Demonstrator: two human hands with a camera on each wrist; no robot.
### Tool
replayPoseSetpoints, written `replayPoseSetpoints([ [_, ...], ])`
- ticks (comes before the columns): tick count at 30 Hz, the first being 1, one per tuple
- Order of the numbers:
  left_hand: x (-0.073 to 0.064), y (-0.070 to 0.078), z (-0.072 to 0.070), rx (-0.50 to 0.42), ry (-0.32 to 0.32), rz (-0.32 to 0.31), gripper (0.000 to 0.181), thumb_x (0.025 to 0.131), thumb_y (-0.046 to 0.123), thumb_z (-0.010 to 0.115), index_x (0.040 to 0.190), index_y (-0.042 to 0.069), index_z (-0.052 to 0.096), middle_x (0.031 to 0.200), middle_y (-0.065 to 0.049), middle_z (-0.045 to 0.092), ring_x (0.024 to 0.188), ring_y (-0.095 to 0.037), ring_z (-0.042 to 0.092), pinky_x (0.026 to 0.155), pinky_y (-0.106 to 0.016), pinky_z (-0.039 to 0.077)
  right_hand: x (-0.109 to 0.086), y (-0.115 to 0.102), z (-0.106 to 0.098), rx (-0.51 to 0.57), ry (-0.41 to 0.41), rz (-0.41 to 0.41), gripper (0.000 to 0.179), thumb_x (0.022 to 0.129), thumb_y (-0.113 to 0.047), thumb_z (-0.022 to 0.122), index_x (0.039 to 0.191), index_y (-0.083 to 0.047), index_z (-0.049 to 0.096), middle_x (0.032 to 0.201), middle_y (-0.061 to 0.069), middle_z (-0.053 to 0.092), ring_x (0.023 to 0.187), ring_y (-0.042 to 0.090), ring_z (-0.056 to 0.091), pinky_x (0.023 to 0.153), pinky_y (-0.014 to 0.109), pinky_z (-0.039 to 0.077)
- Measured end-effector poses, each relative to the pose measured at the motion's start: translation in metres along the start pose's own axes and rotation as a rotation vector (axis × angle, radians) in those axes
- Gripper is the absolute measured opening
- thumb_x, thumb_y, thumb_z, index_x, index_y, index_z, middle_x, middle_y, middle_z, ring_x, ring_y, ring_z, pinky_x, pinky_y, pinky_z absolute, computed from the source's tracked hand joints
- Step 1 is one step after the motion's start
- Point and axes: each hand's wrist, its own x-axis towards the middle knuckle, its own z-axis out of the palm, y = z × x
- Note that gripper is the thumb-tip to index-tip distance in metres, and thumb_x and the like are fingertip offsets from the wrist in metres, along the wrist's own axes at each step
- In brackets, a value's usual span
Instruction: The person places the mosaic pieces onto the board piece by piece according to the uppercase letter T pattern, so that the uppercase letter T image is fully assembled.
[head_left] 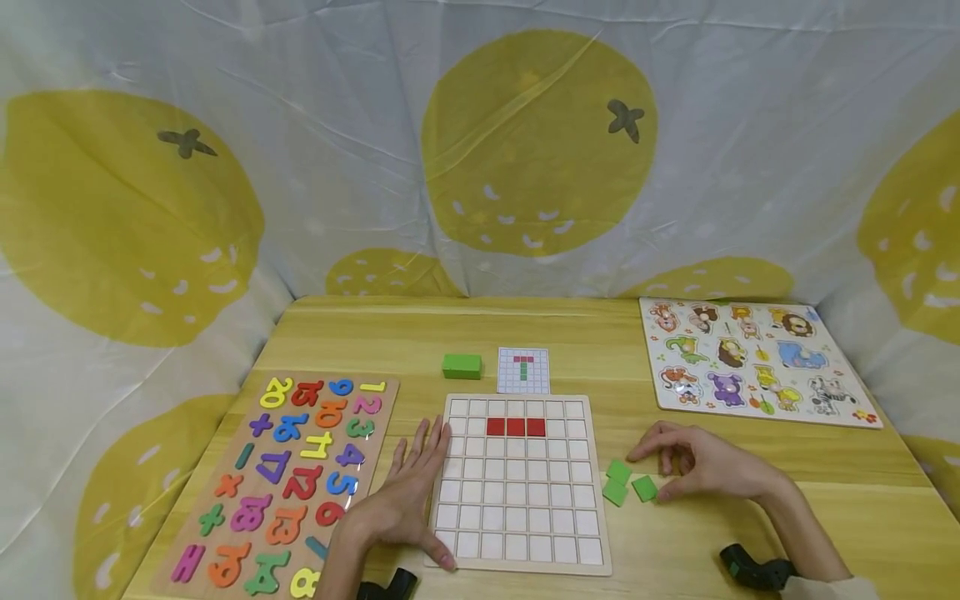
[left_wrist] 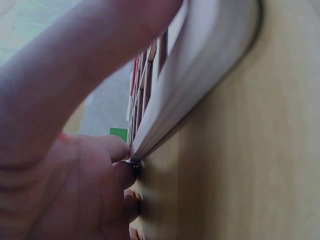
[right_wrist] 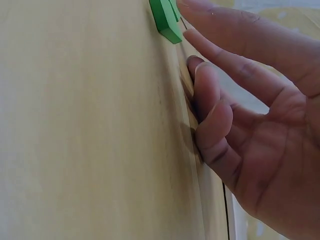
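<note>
Clerk: Head view, middle of the table (head_left: 360,329)?

Checker: One grid board (head_left: 517,497), flat; three red tiles (head_left: 516,427) side by side in its second row from the top.

Clerk: Hands?

Checker: Left hand (head_left: 408,496), fingers extended along the board's left side, thumb at the lower left corner. Right hand (head_left: 705,462), thumb and forefinger spread apart, other fingers loosely bent.

Clerk: Green items?

Checker: Three green tiles (head_left: 618,472), right of the board: two touching, the third just beside them, next to the right thumb. One green block (head_left: 461,367) behind the board, left of a pattern card (head_left: 523,370).

Clerk: Sides?

Checker: Number board (head_left: 300,446) left; animal puzzle (head_left: 750,358) far right.

Clerk: Left wrist view?

Checker: Thumb across the board's rim, forefinger tip at its edge, the other fingertips by the tabletop.

Clerk: Right wrist view?

Checker: Green tiles at the top, thumb tip close by; whether it touches, cannot tell. Forefinger nearly straight, remaining fingers curled near the tabletop.
</note>
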Motion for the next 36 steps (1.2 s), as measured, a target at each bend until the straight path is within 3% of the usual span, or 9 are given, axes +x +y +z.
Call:
replayPoseSetpoints([
  [9,-0.0001,-0.0002,0.001,-0.003,-0.003,-0.001,0.167,0.046,0.052,0.102,0.166,0.008,-0.006,0.173,-0.011,-0.019,0.16,-0.037,-0.02,0.128,-0.064,-0.011,0.002,-0.007,0.0039,-0.029,0.007,-0.001,0.042,0.082,-0.016,0.086,0.121,-0.009,0.073,0.112,0.013,0.059,0.078,0.024,0.055,0.058,0.025,0.048],
  [21,0.0,0.0,0.0001,0.001,0.0,0.001,0.168,0.046,0.052,0.102,0.166,0.008,-0.007,0.173,-0.011,-0.02,0.16,-0.037,-0.02,0.128,-0.064,-0.011,0.0064,-0.0076,0.0079,-0.09,0.046,0.031,0.022,0.083,-0.017,0.085,0.103,-0.014,0.078,0.107,0.007,0.058,0.077,0.021,0.055,0.064,0.023,0.051],
  [31,-0.0007,0.0013,-0.001,-0.013,0.0,0.005,0.168,0.046,0.052,0.102,0.165,0.008,-0.007,0.173,-0.011,-0.019,0.16,-0.036,-0.02,0.128,-0.064,-0.011,0.0057,-0.0029,0.0022,-0.069,0.053,0.031,0.021,0.087,-0.019,0.082,0.107,-0.015,0.077,0.109,0.009,0.065,0.077,0.014,0.06,0.064,0.023,0.053],
  [36,-0.0003,0.0013,-0.0012,-0.016,0.0,0.008,0.168,0.046,0.051,0.102,0.165,0.007,-0.007,0.173,-0.011,-0.019,0.16,-0.037,-0.02,0.128,-0.064,-0.012,0.0086,-0.0003,0.0015,-0.096,0.118,0.021,0.022,0.09,-0.017,0.08,0.111,-0.017,0.075,0.1,0.002,0.072,0.077,0.01,0.062,0.063,0.024,0.054],
])
